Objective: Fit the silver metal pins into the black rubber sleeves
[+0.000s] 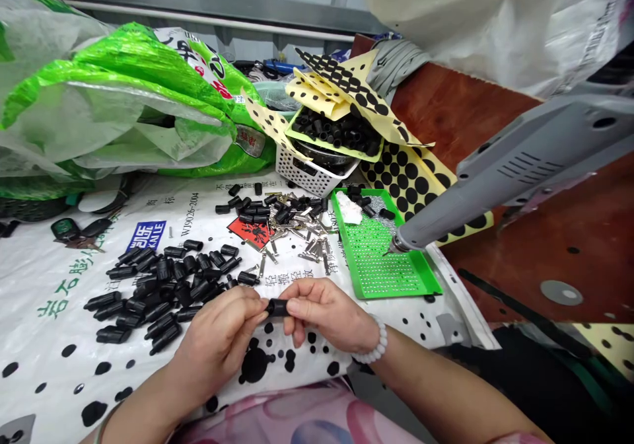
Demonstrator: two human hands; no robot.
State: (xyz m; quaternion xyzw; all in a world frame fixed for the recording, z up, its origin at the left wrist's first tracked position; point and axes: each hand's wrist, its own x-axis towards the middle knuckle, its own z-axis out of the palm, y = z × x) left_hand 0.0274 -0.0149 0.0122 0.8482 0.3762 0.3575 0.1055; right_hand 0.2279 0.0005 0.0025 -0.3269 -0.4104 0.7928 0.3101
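Observation:
My left hand (218, 338) and my right hand (329, 312) meet in the middle of the view, pinching a short black rubber sleeve (277, 307) between their fingertips from either end. Just left of my left hand lies a heap of similar black sleeves (153, 292). Beyond my hands is a scatter of small metal clips (297, 232) mixed with more black sleeves. A white beaded bracelet (376, 346) circles my right wrist.
A green perforated tray (376, 265) lies to the right, under the tip of a grey power tool (495, 193). Behind stands a white plastic basket (302, 174) holding black sleeves, with sheets of black dot stickers (411, 183) and a green woven sack (148, 80) nearby.

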